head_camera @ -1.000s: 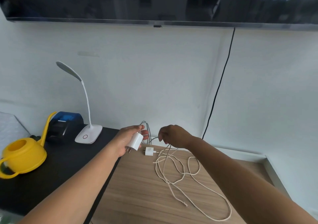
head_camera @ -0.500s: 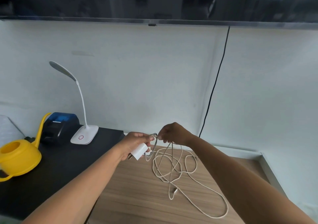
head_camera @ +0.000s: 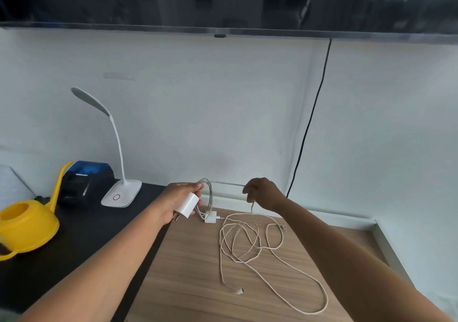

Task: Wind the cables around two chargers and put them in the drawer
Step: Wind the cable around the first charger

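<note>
A long white cable (head_camera: 270, 254) is spread in loose loops over the wooden counter (head_camera: 188, 284), its free plug nearest the camera. Beyond it, a small white charger (head_camera: 210, 219) is seen lying on the wood, joined to that cable. Above the counter, a second white charger (head_camera: 188, 205) is gripped by the fingers of the left hand (head_camera: 177, 198), with a grey cable (head_camera: 209, 195) looped beside it. That cable is stretched taut across to the right hand (head_camera: 262, 194), where it is pinched by closed fingers. To the left, a yellow watering can (head_camera: 26, 227), a dark printer (head_camera: 85, 183) and a white desk lamp (head_camera: 119, 188) are set on a black surface (head_camera: 74, 259). A black cord (head_camera: 308, 128) is hung down the wall behind.
</note>
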